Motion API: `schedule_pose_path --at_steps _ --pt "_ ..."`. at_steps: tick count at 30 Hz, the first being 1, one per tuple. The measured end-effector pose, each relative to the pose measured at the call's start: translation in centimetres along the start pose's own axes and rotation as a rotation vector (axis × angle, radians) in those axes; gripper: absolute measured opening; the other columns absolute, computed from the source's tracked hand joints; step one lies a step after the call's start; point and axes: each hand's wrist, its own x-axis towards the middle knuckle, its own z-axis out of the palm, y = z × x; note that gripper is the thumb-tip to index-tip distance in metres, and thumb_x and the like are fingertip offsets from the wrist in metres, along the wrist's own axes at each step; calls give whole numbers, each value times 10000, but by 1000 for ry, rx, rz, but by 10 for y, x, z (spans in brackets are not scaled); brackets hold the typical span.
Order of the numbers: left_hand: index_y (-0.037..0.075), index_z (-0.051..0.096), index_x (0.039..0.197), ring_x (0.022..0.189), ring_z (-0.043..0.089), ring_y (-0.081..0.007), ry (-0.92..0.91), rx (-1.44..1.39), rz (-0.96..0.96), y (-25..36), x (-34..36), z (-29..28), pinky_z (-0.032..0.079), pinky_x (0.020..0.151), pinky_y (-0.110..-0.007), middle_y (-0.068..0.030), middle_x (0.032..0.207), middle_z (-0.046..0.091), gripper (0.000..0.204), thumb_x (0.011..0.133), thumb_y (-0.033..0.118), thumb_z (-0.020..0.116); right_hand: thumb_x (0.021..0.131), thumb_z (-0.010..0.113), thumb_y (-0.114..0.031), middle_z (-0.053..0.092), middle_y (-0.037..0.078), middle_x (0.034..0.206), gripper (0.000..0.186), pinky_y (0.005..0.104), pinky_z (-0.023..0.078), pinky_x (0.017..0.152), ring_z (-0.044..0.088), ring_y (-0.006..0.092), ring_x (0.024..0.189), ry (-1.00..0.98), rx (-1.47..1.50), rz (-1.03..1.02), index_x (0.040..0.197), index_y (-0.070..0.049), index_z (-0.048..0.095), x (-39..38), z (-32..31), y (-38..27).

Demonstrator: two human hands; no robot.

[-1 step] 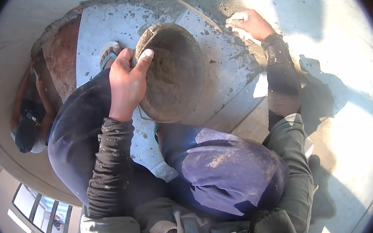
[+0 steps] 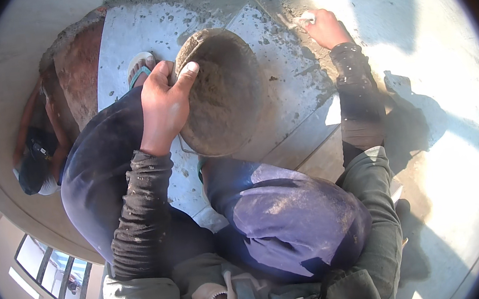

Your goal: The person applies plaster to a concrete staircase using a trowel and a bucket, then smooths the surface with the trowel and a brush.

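Observation:
I am squatting over a grey tiled floor [image 2: 285,81] spattered with wet mortar. My left hand [image 2: 163,108] grips the near rim of a round, mortar-caked pan [image 2: 222,93], thumb inside, and the pan tilts toward me between my knees. Far out at the upper right, my right hand [image 2: 326,27] is closed on a small pale pad [image 2: 304,17], pressed onto a band of grey mortar [image 2: 271,2] along the tile edge. My knees in dark blue trousers [image 2: 280,215] fill the middle. My left foot in a sandal [image 2: 140,67] shows beside the pan.
A rough red-brown patch [image 2: 79,72] with a mortar border lies at the upper left. Beyond the curved edge there, another person [image 2: 38,151] is seen lower down. Window panes [image 2: 49,266] show at the lower left. Bright sunlit floor [image 2: 441,147] spreads to the right.

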Motion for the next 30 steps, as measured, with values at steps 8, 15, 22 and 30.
schedule_pose_path --at_steps 8,15,22,30 --pt "-18 573 814 645 432 -81 5 101 -17 9 -2 -3 402 589 -282 0 684 501 338 918 268 717 897 692 -266 712 187 923 262 438 537 789 684 370 874 252 -346 -30 1084 -83 709 14 48 26" --pt "-11 569 827 651 412 -51 -19 -71 -8 2 1 4 377 572 -257 34 702 497 306 940 241 701 882 703 -382 731 130 893 279 428 549 752 701 345 855 484 -386 58 1031 -149 734 31 52 66" --pt "-11 559 792 652 409 -53 -8 47 16 4 -2 2 373 571 -260 31 692 486 322 943 239 697 833 746 -314 720 145 849 247 401 547 717 703 324 810 732 -333 -54 982 -117 738 -38 25 98" --pt "8 519 763 670 380 -60 -31 -8 48 -2 3 0 358 581 -265 30 693 452 335 944 227 695 776 696 -244 629 120 765 176 425 516 636 651 323 737 229 -624 -197 837 -80 680 -157 34 -5"
